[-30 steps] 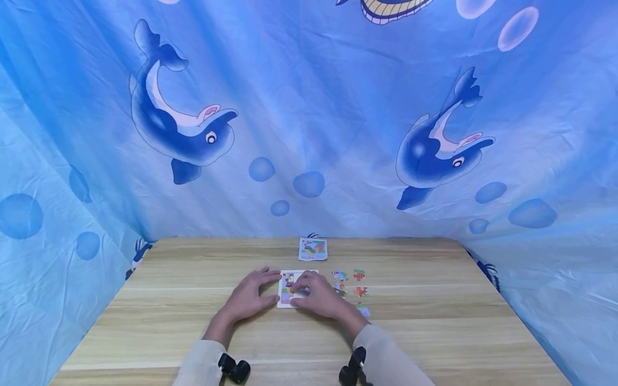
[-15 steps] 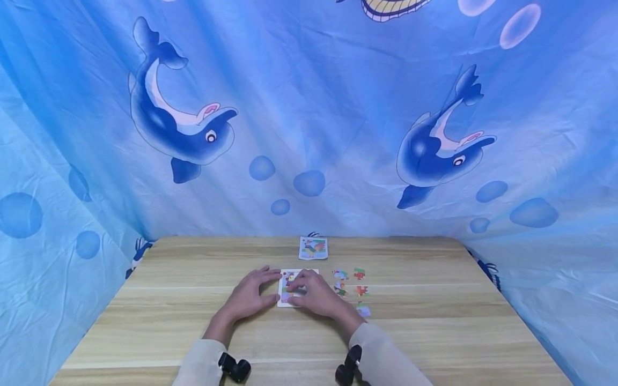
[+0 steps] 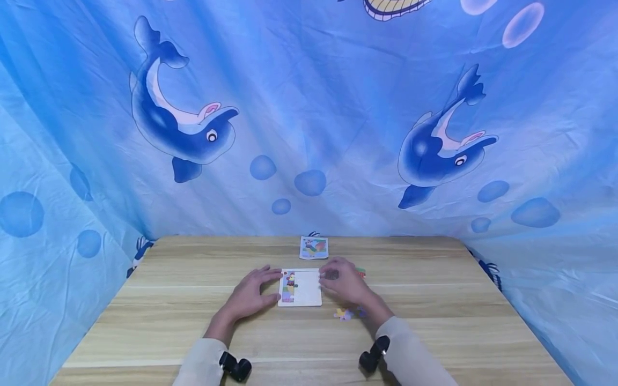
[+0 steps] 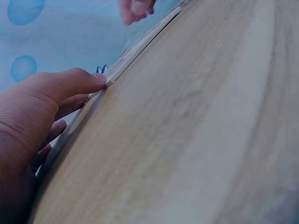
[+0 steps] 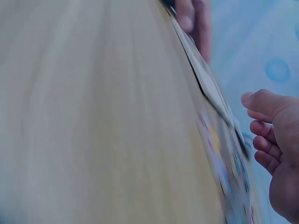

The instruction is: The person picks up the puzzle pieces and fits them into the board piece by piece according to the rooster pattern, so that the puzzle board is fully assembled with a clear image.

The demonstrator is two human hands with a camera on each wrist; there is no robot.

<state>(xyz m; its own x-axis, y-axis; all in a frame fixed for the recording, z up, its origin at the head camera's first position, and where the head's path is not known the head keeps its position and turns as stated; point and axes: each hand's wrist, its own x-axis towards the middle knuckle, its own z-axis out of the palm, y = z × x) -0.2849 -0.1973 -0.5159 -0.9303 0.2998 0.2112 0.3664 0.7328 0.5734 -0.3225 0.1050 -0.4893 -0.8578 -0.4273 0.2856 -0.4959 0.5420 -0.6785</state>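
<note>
From my remote seat I see a cloth-walled booth, apparently a recording station: creased blue fabric printed with dolphins and bubbles hangs behind and along both sides of a wood-grain worktop, and black cameras sit at the person's cuffs. What building surrounds it, I can't tell.

A blue dolphin-print sheet, probably fabric, hangs behind a wood-grained table.
</note>
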